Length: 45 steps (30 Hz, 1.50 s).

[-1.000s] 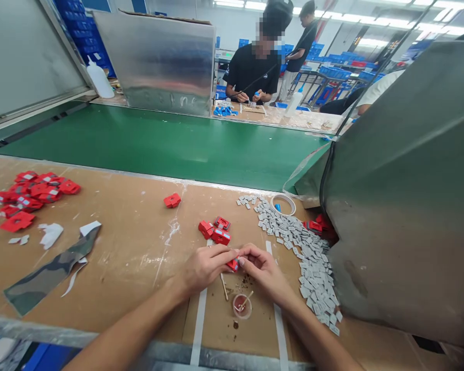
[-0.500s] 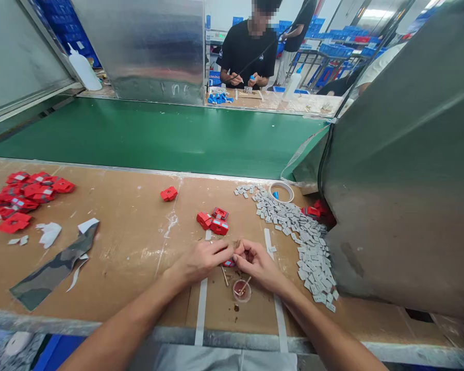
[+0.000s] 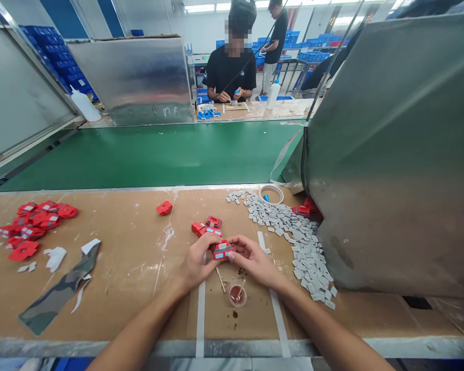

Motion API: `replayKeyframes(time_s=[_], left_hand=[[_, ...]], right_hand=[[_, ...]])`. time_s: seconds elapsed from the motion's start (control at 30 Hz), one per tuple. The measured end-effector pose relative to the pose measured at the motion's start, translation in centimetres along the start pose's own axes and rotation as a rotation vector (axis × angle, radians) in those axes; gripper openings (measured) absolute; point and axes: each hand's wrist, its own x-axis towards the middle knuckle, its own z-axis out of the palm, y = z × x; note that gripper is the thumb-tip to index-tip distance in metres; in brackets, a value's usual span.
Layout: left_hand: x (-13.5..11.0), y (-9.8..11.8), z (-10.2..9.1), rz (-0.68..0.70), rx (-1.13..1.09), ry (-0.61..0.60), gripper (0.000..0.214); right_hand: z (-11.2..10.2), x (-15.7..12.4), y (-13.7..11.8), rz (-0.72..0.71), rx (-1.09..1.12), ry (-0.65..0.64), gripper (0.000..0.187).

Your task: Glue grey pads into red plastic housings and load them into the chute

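Ideally without squeezing, we're pinching a red block [image 3: 221, 252], left hand [image 3: 198, 260] and right hand [image 3: 254, 262] half-curled, inside the desk's front edge [image 3: 237, 347].

- Held part [image 3: 221, 252] (clock centre): red, dark grey band, pale patches.
- Part pile [image 3: 42, 220], 9 o'clock: red, several pale patches.
- Strip [image 3: 60, 291], between 8 and 9 o'clock: green-and-grey camouflage, white at its 1 o'clock end.
- Tiles [image 3: 309, 257], 3 o'clock: light grey.
- Cup [image 3: 237, 306], 5 o'clock: reddish contents.
- Belt [image 3: 158, 154], 12 o'clock: plain green.
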Motion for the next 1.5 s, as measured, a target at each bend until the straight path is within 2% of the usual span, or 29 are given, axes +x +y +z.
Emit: replayKeyframes(time_s=[0.07,0.13,0.23,0.6,0.87,0.97,1.1,1.2,1.3,1.37,1.43,1.5], left_hand=[[0.1,0.3,0.2,-0.082,-0.100,-0.031,0.025],[0.2,0.4,0.3,-0.147,-0.184,-0.032,0.017],[0.3,0.3,0.3,-0.215,-0.224,-0.020,0.013],[0.6,0.5,0.3,-0.294,-0.277,-0.057,0.020],[0.3,0.5,0.6,-0.355,-0.404,-0.026,0.027],[0.2,0.3,0.7,-0.364,-0.433,-0.041,0.027],[0.3,0.2,0.6,-0.337,-0.404,-0.039,0.023],[0.4,0.2,0.7,-0.293,-0.373,-0.015,0.019],[0.2,0.1,0.9,-0.272,-0.386,-0.013,0.034],[0.1,0.1,1.0,-0.282,-0.379,-0.033,0.041],[0.0,0.0,1.0,-0.283,-0.308,-0.034,0.039],[0.0,0.1,0.8,-0.246,-0.175,-0.018,0.036]], right_hand=[[0.0,0.0,-0.1,-0.034,-0.047,0.049,0.040],[-0.1,0.0,-0.2,-0.099,-0.154,0.107,0.037],[0.0,0.0,-0.4,-0.183,-0.283,0.145,0.030],[0.2,-0.2,0.0,-0.184,-0.287,0.138,0.030],[0.4,-1.2,-0.7,-0.265,-0.620,0.170,0.022],[0.4,-1.4,-0.8,-0.265,-0.680,0.164,0.024],[0.3,-1.0,-0.7,-0.279,-0.597,0.160,0.022],[0.3,-0.5,-0.7,-0.277,-0.349,0.177,0.019],[0.4,-0.2,-0.6,-0.193,-0.056,0.163,0.025],[0.5,-0.1,-0.4,-0.137,0.038,0.147,0.029],[0.4,-0.1,-0.4,-0.137,0.008,0.156,0.030],[0.3,-0.2,-0.6,-0.210,-0.150,0.189,0.023]])
